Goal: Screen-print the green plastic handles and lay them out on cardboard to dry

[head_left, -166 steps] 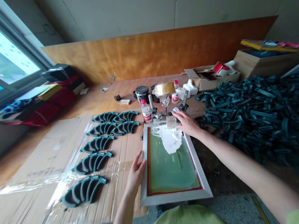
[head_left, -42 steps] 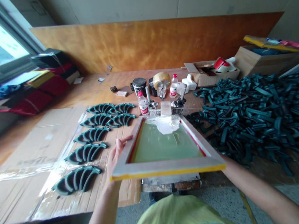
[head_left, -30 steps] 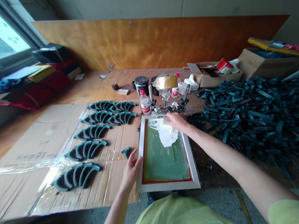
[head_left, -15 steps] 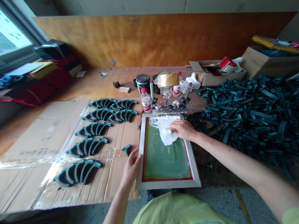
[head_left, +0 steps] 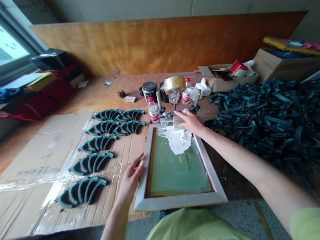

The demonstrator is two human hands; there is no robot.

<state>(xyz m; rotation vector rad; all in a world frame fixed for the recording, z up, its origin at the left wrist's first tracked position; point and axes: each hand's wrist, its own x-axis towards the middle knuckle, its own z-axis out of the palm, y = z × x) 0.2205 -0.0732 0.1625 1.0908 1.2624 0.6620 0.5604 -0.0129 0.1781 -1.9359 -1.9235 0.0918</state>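
A silver-framed printing screen with green mesh lies before me, its near end raised toward me. White paste is smeared over the far part of the mesh. My right hand grips a pale flat scraper at the far end of the screen, index finger stretched forward. Beside the screen's left edge is my left hand, thumb and index finger about a small dark green part, mostly hidden by the fingers. Rows of curved dark green parts lie on the cardboard to the left.
A large heap of dark green parts covers the right side. Behind the screen stand a metal clamp, a red-capped bottle, a black tub and a tape roll. Cardboard boxes sit at the back right.
The screen's near end has risen toward me. My right hand has moved the scraper away to the far end. My left hand has shifted left, off the frame edge, over the loose green part.
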